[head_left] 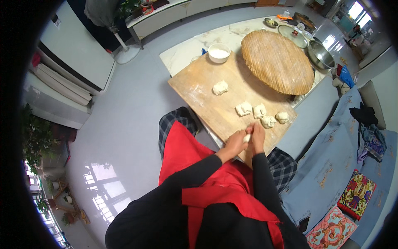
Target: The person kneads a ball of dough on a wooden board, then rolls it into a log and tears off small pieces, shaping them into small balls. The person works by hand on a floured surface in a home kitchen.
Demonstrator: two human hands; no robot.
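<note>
A small piece of pale dough (247,138) sits between my two hands, just above the near edge of a wooden board (202,77). My left hand (237,141) grips it from one side, and my right hand (257,137) presses against it from the other, with its fingertips blurred. Several lumps of dough rest on the board close beyond my hands, among them one lump (243,109) and another at the right (282,117). Farther off lies a single lump (220,87). A white bowl (219,53) of white powder, probably flour, stands at the board's far corner.
A large round tray of woven stalks (276,62) covers the board's far right part. Beyond it are a glass lid (292,36), a steel bowl (321,54) and a small dish (271,22) on the marble-patterned table (183,46). A blue-covered sofa (323,149) stands at my right.
</note>
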